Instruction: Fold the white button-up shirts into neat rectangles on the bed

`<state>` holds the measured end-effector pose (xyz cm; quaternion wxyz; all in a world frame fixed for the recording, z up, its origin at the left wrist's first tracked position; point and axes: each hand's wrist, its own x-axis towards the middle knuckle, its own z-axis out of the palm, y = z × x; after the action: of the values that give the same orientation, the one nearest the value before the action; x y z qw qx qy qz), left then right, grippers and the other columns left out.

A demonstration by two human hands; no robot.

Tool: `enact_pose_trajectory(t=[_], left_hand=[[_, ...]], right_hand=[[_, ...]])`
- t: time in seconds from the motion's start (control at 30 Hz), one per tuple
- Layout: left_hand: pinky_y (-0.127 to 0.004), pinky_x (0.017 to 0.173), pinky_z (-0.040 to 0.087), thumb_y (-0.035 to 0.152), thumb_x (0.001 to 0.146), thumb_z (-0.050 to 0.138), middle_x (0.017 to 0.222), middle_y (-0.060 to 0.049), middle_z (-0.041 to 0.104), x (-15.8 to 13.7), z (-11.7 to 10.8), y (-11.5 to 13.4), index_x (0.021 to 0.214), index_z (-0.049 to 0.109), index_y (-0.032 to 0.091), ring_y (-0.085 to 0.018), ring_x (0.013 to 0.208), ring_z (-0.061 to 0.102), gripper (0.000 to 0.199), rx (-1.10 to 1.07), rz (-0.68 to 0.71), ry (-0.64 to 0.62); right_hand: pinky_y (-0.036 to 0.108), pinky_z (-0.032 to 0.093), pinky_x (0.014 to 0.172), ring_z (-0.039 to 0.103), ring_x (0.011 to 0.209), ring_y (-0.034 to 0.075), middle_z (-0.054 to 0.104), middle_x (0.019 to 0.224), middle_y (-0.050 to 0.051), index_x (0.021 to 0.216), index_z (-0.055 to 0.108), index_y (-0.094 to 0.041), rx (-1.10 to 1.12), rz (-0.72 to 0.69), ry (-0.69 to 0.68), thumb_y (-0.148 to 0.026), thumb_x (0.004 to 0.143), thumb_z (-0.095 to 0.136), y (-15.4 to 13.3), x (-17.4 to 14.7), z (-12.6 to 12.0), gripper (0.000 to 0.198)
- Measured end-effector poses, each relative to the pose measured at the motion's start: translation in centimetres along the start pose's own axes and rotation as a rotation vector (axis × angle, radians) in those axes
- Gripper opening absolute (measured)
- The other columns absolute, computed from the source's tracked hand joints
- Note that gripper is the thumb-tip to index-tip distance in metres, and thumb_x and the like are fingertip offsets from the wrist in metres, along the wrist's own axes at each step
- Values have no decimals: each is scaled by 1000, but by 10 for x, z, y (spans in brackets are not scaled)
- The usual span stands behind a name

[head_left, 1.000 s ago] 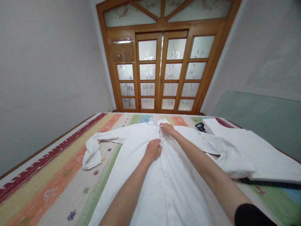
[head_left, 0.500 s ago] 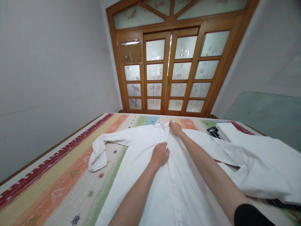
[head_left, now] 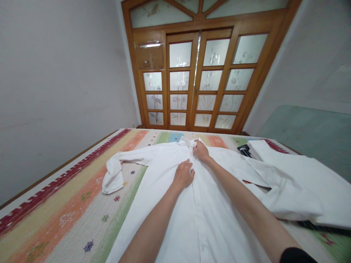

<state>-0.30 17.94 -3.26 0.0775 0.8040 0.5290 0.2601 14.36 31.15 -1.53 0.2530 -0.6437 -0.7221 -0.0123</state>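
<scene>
A white long-sleeved button-front shirt (head_left: 164, 175) lies spread out with its collar pointing away from me. My left hand (head_left: 184, 174) rests on the upper chest beside the front placket, its fingers slightly bent and the thumb apart from them. Farther up, my right hand (head_left: 201, 150) is at the collar opening, fingers curled on the fabric there; the fingertips are partly hidden. One sleeve (head_left: 113, 175) is bent back on the left, while the other sleeve (head_left: 287, 190) stretches to the right in loose folds.
A striped, patterned bedcover (head_left: 79, 204) lies beneath the shirt. More white cloth (head_left: 307, 168) lies at the right, with a black-and-white striped piece (head_left: 244, 150) by it. Beyond stand wooden glass-paned doors (head_left: 192, 80); a pale green panel (head_left: 309, 128) leans at the right wall.
My right hand has shifted slightly left and toward me at the collar. The left thumb and fingers have parted a little by the placket. The right sleeve has shifted somewhat; the camera view moved slightly.
</scene>
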Motion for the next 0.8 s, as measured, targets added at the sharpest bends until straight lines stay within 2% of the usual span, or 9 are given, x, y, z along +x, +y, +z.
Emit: enact_pose_trajectory(t=[0.1, 0.33, 0.43, 0.57, 0.67, 0.8], left_hand=[[-36, 113, 34, 21, 90, 48, 144, -13, 50, 0, -1, 0, 121, 62, 13, -23, 131, 48, 34, -15, 7, 10], [-40, 112, 35, 18, 89, 48, 137, -13, 57, -1, -1, 1, 121, 61, 15, -24, 128, 51, 34, -48, 17, 20], [-40, 112, 36, 17, 88, 48, 135, -12, 58, -1, -1, 1, 119, 62, 16, -23, 127, 51, 33, -61, 21, 21], [-40, 112, 35, 18, 89, 48, 135, -12, 58, 0, 0, 1, 118, 62, 16, -24, 128, 50, 33, -46, 18, 9], [-40, 112, 36, 19, 90, 46, 135, -13, 58, 0, 1, 1, 119, 61, 15, -24, 127, 50, 33, -37, 17, 9], [-39, 111, 36, 20, 90, 46, 135, -15, 57, -1, 1, 1, 120, 61, 12, -25, 127, 50, 34, -31, 12, 13]], right_hand=[[33, 43, 89, 55, 101, 23, 63, 102, 10, 121, 53, -16, 62, -83, 52, -15, 85, 42, -6, -14, -3, 38], [34, 38, 96, 51, 103, 25, 62, 102, 10, 115, 57, -18, 73, -234, 14, -15, 84, 42, -15, -42, -17, 35], [36, 36, 99, 50, 105, 27, 62, 104, 11, 114, 58, -17, 68, -247, 51, -16, 84, 42, -15, -41, -19, 34], [40, 32, 104, 47, 113, 28, 58, 118, 14, 119, 55, -14, 65, -251, 92, -20, 84, 46, -18, -21, -15, 37], [41, 30, 107, 45, 122, 29, 55, 128, 17, 126, 51, -11, 87, -187, 58, -23, 82, 53, -28, 1, -8, 46], [35, 36, 104, 48, 126, 26, 53, 135, 20, 137, 41, -5, 185, 46, -42, -27, 83, 58, -44, 28, 2, 60]])
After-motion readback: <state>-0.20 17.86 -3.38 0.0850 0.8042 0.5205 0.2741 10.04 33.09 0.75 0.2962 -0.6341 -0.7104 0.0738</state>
